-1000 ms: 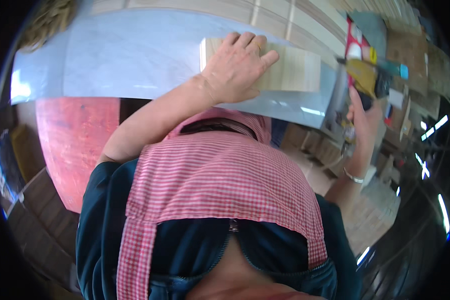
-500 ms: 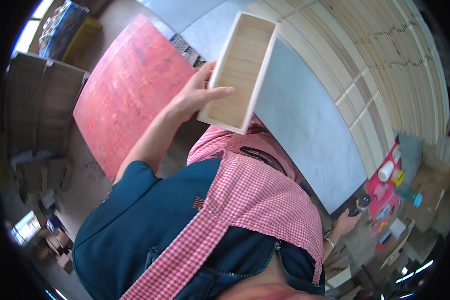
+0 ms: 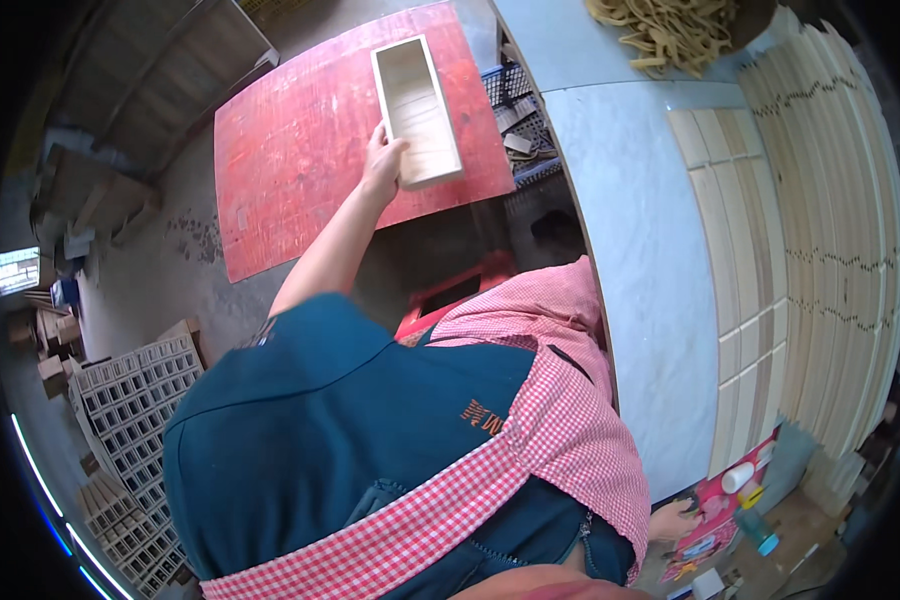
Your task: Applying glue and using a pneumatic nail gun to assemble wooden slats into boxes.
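An open, rectangular wooden box [image 3: 422,115] with pale bare sides is in my left hand [image 3: 379,165]. My thumb lies over its near rim and the fingers wrap its left side. Beneath it spreads a red-painted board [image 3: 290,150]; whether the box touches it I cannot tell. Down at the lower right, past my apron, my right hand [image 3: 674,522] shows only in part beside the pale blue worktop's near end. Its fingers are blurred, and a dark thing by them is too unclear to name.
Along the pale blue worktop [image 3: 635,260] stand stacked wooden strips [image 3: 835,250]. A heap of tan loops [image 3: 670,35] lies at its far end. A blue crate [image 3: 515,90] sits between board and worktop. A red stool [image 3: 455,292] is below; a bottle [image 3: 755,528] stands lower right.
My left hand has carried the box leftward, from beside the worktop to over the red board. The view has turned. My right hand, earlier around a dark tool, is now mostly hidden.
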`<move>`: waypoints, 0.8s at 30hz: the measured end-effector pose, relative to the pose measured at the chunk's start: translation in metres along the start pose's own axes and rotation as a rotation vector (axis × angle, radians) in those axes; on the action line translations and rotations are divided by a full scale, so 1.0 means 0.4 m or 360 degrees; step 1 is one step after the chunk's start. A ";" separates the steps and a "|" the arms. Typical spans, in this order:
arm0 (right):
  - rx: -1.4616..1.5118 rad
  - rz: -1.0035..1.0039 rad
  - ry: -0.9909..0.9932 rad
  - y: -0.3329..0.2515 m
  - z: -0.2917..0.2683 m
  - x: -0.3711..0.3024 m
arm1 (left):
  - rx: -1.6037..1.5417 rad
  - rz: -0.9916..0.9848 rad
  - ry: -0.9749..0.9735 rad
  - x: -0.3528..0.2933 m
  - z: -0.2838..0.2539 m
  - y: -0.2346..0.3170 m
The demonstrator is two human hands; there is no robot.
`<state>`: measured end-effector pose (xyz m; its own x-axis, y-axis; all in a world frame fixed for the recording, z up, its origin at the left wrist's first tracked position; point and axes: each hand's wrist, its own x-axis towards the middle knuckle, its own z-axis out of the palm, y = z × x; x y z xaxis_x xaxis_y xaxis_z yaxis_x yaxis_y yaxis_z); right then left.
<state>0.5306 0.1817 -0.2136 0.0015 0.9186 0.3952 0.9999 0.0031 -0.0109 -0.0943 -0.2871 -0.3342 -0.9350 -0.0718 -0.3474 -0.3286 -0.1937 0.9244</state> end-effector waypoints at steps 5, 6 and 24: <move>0.0555 -0.0195 -0.0281 -0.285 -0.021 0.030 | 0.0771 0.0306 0.0462 0.245 0.001 -0.178; 0.0604 -0.0443 -0.0233 -0.360 -0.023 0.006 | 0.1147 0.0471 0.0636 0.270 0.003 -0.201; 0.0958 -0.1431 -0.0310 -0.833 -0.005 -0.332 | 0.2542 0.0702 0.0110 0.471 0.195 -0.131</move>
<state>0.1971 0.0578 -0.2606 -0.7798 0.5308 0.3320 0.4657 0.8462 -0.2590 -0.2637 -0.2143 -0.4359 -0.9944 0.1059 0.0029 0.1051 0.9830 0.1506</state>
